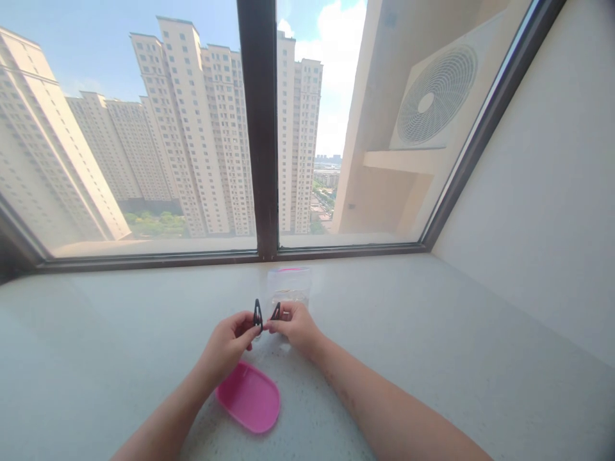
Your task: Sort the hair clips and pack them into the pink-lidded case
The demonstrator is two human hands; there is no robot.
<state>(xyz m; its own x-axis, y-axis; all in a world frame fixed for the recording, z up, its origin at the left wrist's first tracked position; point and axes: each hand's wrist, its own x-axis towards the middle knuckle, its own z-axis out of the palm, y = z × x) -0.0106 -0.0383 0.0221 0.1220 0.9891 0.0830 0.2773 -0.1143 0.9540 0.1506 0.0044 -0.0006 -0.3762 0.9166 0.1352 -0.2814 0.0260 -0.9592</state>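
One black clip was pinched upright in our left hand, a second clip in our right hand; we likely needed a light, steady hold.

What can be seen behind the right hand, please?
Behind the right hand lies a clear plastic bag with a pink strip along its far edge. The hand covers the bag's near part, hiding whatever is there; the contents showing are too unclear to name.

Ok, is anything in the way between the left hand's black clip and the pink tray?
Nothing visible is, apart from the left hand itself, holding the black clip just beyond the pink tray.
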